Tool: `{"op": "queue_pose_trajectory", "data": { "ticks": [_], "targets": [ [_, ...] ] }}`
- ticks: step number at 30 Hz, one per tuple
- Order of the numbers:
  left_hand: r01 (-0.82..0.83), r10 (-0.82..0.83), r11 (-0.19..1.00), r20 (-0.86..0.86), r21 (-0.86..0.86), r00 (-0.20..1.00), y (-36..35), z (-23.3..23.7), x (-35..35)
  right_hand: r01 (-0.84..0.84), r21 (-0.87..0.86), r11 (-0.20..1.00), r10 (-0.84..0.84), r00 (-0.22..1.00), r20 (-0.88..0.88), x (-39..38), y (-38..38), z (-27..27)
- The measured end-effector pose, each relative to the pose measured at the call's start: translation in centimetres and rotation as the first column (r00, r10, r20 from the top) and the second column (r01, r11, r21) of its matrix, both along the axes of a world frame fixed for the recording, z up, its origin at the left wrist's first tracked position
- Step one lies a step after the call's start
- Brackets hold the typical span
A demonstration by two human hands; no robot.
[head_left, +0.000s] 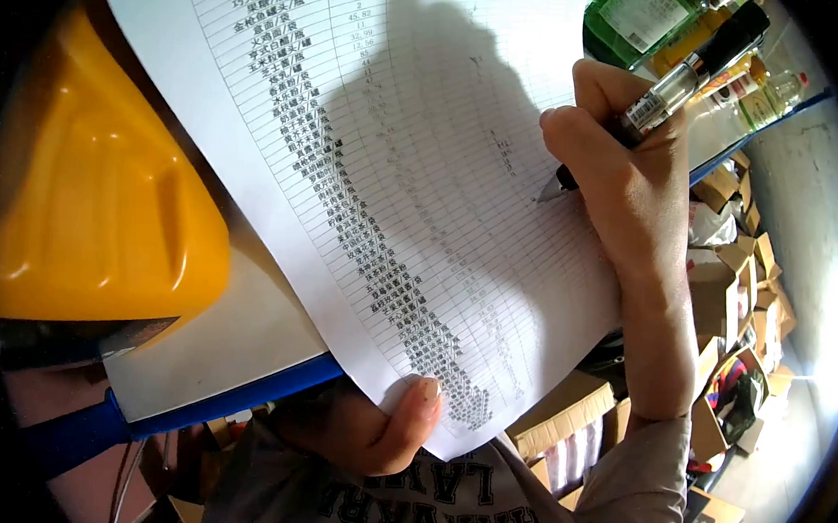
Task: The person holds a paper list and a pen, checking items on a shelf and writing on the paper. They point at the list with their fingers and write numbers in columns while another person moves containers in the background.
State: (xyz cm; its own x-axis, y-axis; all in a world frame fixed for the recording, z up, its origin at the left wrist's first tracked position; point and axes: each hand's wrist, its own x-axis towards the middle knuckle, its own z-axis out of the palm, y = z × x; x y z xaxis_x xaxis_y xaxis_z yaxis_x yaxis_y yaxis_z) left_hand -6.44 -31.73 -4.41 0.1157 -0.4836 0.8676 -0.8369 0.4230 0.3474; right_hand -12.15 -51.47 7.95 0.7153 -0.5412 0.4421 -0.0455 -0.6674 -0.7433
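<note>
A large printed sheet (568, 277) with rows, columns and small text fills the middle of the head view. My right hand (629, 168) is closed around a black and clear pen (662, 102) at the upper right. The pen's tip is at the sheet, beside a short column of handwritten marks; whether it touches cannot be made out. At the sheet's lower corner, my left hand (383, 433) grips the paper, thumb on top and the other fingers hidden beneath. A shadow falls across the upper part of the sheet.
A yellow plastic object (113, 192) stands at the left on a white, blue-edged table (238, 338). Green and clear bottles (635, 23) are at the upper right. Open cardboard boxes (714, 293) lie on the floor at the right, with a striped item in a box (562, 408) below.
</note>
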Motion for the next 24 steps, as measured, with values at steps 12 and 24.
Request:
{"op": "queue_pose_trajectory", "data": {
  "ticks": [12, 24],
  "targets": [
    [-0.018, 0.019, 1.000, 0.128, -0.012, 0.992, -0.5, 0.1, 0.6, 0.070, 0.056, 0.996, -0.071, 0.997, 0.028, -0.2, -0.7, -0.3],
    [0.576, 0.027, 0.799, -0.968, 0.172, 0.251, -1.1, 3.7, -2.4, 0.069, 0.342, 0.937, -0.119, 0.985, 0.128, 0.0, -1.1, -0.3]
  ]
}}
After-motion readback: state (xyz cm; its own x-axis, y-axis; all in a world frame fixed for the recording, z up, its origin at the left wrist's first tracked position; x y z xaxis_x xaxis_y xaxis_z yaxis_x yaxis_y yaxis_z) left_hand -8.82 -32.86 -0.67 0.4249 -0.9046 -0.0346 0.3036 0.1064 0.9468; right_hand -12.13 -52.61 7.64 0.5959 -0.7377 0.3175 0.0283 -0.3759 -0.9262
